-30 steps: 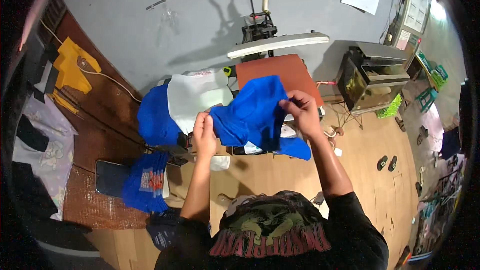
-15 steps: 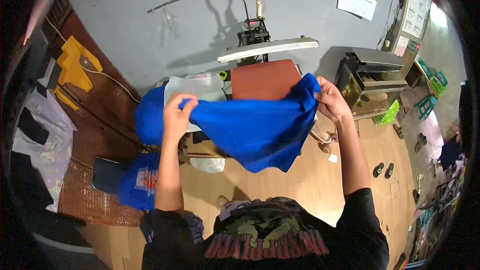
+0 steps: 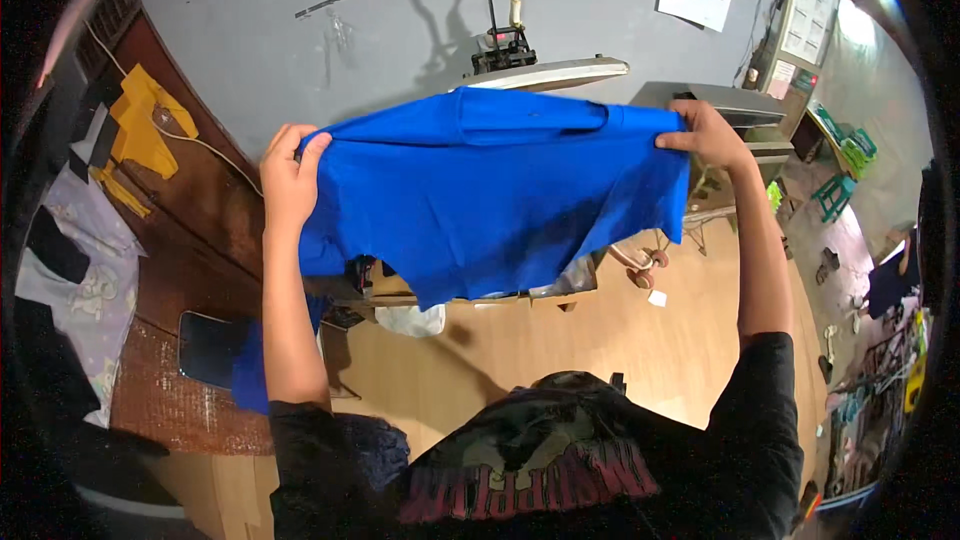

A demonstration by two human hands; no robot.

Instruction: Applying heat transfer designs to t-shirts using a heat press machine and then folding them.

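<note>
A blue T-shirt (image 3: 500, 195) hangs stretched between my hands, its collar edge on top and short sleeves at both sides. At its upper left corner, my left hand (image 3: 290, 180) pinches the cloth with the thumb on the near side. My right hand (image 3: 715, 135) grips the upper right corner the same way. Behind the shirt stands a heat press; its pale upper plate (image 3: 570, 70) is raised, and the shirt hides the lower platen.
A brown wooden surface on the left bears a phone (image 3: 208, 348) and yellow cloth (image 3: 150, 120). Blue cloth (image 3: 250, 375) lies beside my left forearm. A glass tank (image 3: 705, 185) stands partly hidden behind my right hand. A white bag (image 3: 410, 320) sits below the press table.
My hands have moved apart and slightly up. The shirt, earlier bunched at the right and sagging to a point, is now spread wide and covers the brown platen.
</note>
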